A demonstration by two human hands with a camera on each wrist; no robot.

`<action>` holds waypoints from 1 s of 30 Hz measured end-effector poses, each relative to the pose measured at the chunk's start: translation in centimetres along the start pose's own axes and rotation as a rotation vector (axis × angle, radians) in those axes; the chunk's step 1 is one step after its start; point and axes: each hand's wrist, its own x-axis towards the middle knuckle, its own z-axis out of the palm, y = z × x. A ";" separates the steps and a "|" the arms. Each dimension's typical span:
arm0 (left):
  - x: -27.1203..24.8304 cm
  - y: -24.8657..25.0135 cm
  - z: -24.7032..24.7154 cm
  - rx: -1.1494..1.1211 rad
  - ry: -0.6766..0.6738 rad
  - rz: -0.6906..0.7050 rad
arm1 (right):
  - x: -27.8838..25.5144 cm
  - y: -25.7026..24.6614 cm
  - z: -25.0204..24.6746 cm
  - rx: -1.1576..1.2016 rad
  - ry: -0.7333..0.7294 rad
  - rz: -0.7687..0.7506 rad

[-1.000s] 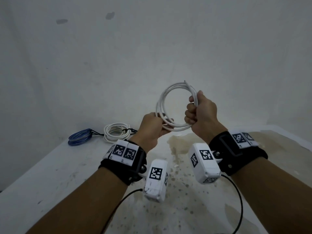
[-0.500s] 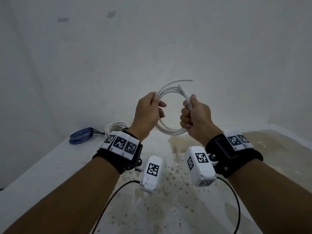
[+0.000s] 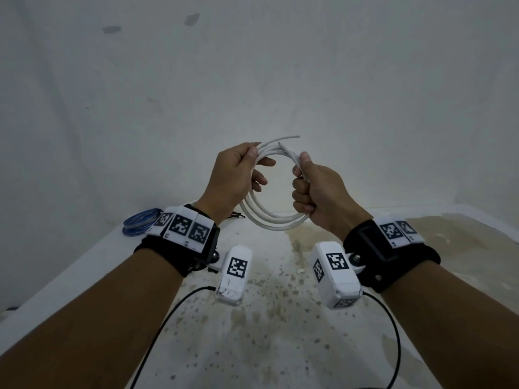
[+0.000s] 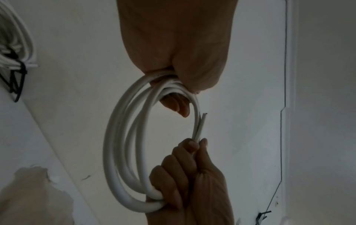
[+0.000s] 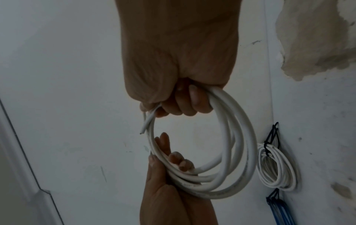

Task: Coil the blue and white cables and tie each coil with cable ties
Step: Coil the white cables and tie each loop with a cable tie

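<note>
A white cable coil of several loops hangs in the air over the table. My left hand pinches its upper left strands, thumb on top and fingers curled through the loop. My right hand grips the coil's right side in a fist, holding one loose end against the loops. Another free end sticks out at the top. A blue coil lies at the table's far left. Beside it lies a second white coil bound with black cable ties, hidden behind my left wrist in the head view.
The white table carries brown stains in its middle and right part and meets a plain wall at the back. Its left edge runs diagonally toward me. A loose black tie lies on the surface. Black camera leads hang under both wrists.
My left hand has slid from the coil's lower left up to its upper left. The coil has turned flatter toward me, and both hands have risen a little.
</note>
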 end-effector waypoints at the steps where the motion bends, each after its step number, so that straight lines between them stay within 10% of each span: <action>1: 0.0 0.0 0.0 0.028 -0.012 0.013 | 0.0 0.1 -0.1 -0.013 -0.005 0.000; 30: 0.1 -1.0 0.0 0.544 -0.259 0.088 | -0.5 2.0 -0.4 -0.245 -0.029 0.159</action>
